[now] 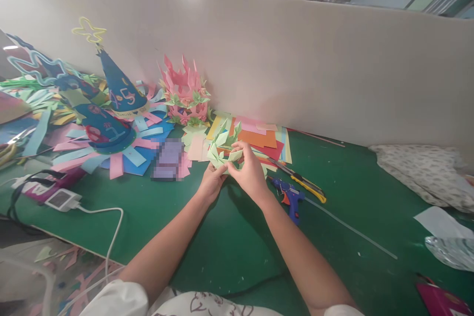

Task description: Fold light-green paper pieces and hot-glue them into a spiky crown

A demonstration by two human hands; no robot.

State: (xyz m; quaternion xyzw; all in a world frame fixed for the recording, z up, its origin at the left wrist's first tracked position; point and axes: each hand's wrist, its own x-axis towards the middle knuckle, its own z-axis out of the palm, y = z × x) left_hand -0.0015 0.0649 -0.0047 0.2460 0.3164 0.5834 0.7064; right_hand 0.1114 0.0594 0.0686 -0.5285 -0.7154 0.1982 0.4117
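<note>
A pale green folded-paper crown point(221, 144) is held up over the table between my two hands. My left hand point(212, 181) grips its lower left edge, thumb and fingers closed. My right hand point(247, 170) pinches a folded point on its right side, fingers bent round the paper. Behind it lies a stack of coloured paper sheets point(255, 137), orange, pink, red and yellow. A blue glue gun point(292, 197) rests on the green table just right of my right wrist, beside a yellow utility knife point(309, 188).
Blue cone hats point(120, 81) with paper strips stand at the left, near a pink paper crown point(185, 86). A power strip point(55, 185) with white cables lies front left. Patterned cloth point(418, 170) and a plastic bottle point(450, 252) are at the right. A partition point(314, 59) rises behind.
</note>
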